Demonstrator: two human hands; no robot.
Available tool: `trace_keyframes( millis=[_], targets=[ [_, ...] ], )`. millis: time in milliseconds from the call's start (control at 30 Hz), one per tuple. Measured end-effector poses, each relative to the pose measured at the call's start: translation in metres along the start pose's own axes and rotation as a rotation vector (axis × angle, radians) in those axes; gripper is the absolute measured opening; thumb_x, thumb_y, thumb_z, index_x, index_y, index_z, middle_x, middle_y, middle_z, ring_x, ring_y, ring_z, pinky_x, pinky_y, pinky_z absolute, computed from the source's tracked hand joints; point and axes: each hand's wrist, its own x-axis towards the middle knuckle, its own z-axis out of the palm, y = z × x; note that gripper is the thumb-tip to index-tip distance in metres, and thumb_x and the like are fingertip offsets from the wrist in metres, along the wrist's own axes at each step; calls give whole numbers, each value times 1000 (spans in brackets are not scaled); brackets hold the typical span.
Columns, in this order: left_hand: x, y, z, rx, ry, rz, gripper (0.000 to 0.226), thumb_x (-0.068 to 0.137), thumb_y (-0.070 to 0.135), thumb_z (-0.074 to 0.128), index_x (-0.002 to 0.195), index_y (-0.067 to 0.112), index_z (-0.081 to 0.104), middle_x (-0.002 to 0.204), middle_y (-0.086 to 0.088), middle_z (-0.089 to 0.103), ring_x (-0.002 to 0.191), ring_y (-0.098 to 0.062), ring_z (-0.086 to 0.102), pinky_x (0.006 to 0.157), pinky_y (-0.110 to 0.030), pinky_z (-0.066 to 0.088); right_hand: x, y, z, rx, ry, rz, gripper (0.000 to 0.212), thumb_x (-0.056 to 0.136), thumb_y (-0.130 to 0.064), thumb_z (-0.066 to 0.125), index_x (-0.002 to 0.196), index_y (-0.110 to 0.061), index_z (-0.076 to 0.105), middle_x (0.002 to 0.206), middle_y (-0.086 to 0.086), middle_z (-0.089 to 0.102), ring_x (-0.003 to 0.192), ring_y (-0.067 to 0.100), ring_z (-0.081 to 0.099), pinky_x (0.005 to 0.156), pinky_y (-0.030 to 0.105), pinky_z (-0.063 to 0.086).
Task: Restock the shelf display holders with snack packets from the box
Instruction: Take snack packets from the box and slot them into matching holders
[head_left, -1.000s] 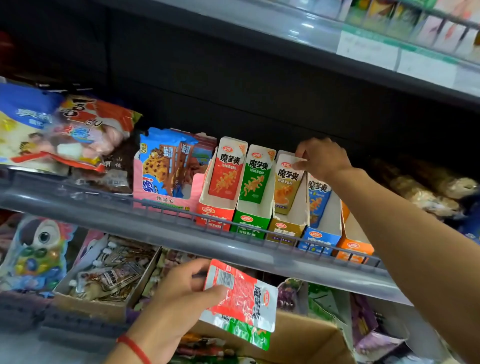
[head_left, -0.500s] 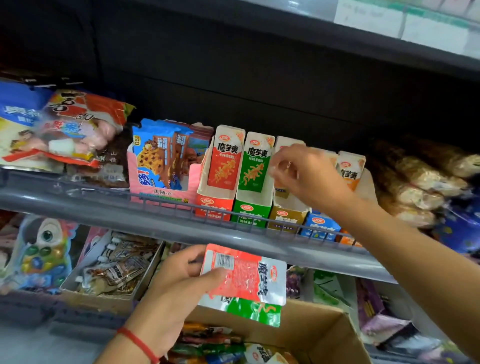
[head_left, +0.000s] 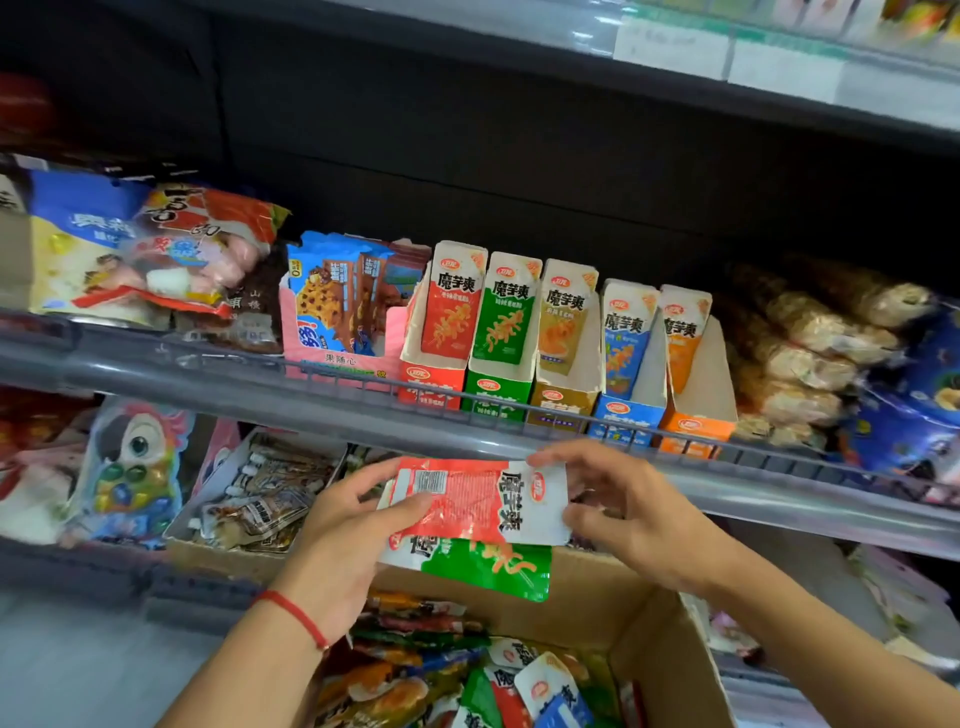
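Several cardboard display holders stand side by side on the middle shelf: red (head_left: 431, 384), green (head_left: 496, 392), brown (head_left: 563, 402), blue (head_left: 626, 415) and orange (head_left: 696, 426), each with packets upright in it. Below the shelf rail my left hand (head_left: 345, 535) grips a small stack of packets, a red packet (head_left: 467, 501) on top and a green packet (head_left: 483, 569) under it. My right hand (head_left: 623, 506) pinches the white right end of the red packet. Beneath them the open cardboard box (head_left: 660, 639) holds several mixed packets.
A grey shelf rail (head_left: 208, 382) with a wire fence runs across in front of the holders. A pink cookie box (head_left: 343, 322) and large snack bags sit left of them, wrapped rolls (head_left: 800, 332) to the right. A lower shelf carries a tray of sachets (head_left: 260, 499).
My right hand has left the holders on the shelf, come down and taken the right end of the red packet. The left hand has lifted the stack slightly.
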Motion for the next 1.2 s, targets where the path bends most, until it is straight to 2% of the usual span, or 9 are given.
trace_keyframes(
  millis=[133,233,333,467,567,700,867,1033,1200],
  targets=[
    [-2,0,-3,-19,-4,-13,54,70,11,82,122,22,70,106,-14,77,103,-32,73,97,-54,54,0,-10,-7,-128,31,-14,46,91,-3,69,123,-37,69,107,-13,74,87,10,70,78,37,61],
    [-1,2,-5,-39,36,26,39,76,18,82,114,23,75,111,-21,73,101,-29,69,100,-53,49,19,-30,-17,-209,216,-114,20,86,-33,75,105,-34,79,95,-14,73,82,10,66,72,35,58],
    [5,-1,-13,-61,126,68,23,90,3,71,105,20,76,113,-27,71,103,-41,68,102,-61,48,52,-51,-36,-201,352,-137,21,81,-53,70,88,-35,77,95,-14,61,85,6,59,68,22,51],
    [9,0,-22,-2,219,138,24,89,9,75,92,32,79,99,-20,76,101,-48,67,97,-64,51,101,-78,-59,-236,455,-125,28,90,-49,69,81,-22,72,79,-11,68,65,1,60,58,17,45],
    [11,5,-25,-2,207,151,24,90,9,74,91,32,79,97,-16,77,103,-48,67,95,-64,53,139,-91,-77,-336,493,-69,26,93,-45,71,85,-20,74,78,-5,73,69,11,67,63,33,55],
    [16,18,-29,-5,203,171,19,90,4,72,93,22,79,95,-18,77,100,-47,69,95,-64,52,191,-95,-89,-458,493,-33,29,94,-44,69,86,-17,74,81,3,75,78,18,73,81,44,60],
    [22,27,-36,-33,247,197,16,90,6,72,92,20,78,91,-15,78,95,-43,71,92,-62,55,252,-82,-86,-617,458,101,39,89,-56,69,103,-21,74,104,7,72,107,28,64,87,37,52],
    [24,30,-37,-86,230,182,18,90,5,71,86,21,78,88,-18,77,81,-33,67,89,-62,53,292,-57,-70,-652,333,184,35,81,-58,77,84,-27,61,108,8,68,95,23,67,85,34,52],
    [28,31,-39,-112,225,193,13,91,4,71,89,16,76,82,-18,76,70,-22,58,66,-34,50,307,-44,-55,-692,243,234,29,84,-50,79,103,-30,69,121,5,67,114,26,62,96,38,51]
  ],
)
